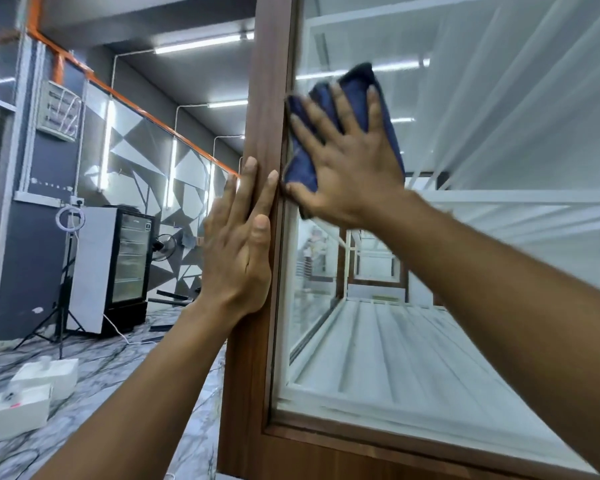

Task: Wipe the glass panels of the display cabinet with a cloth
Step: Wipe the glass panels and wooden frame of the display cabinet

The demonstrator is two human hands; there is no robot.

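Two bare forearms reach up from the bottom edge toward a display cabinet with a brown wooden frame [257, 341]. Far left of the frame, white boxes [32, 386] sit on a marbled grey floor [118, 362]. Behind them stand a tripod with a ring light [68, 220] and a black glass-door fridge [129, 258], against a wall of grey and white triangles [142, 150]. Strip lights [201, 45] run along the ceiling. On the frame's upright post, the left hand [238, 251] lies flat, fingers straight, gripping nothing. Just right of the post, the right hand [347, 161] spreads open, pressing a dark blue cloth [350, 88] against the glass panel [499, 202]. Behind the glass run white shelves [413, 358].
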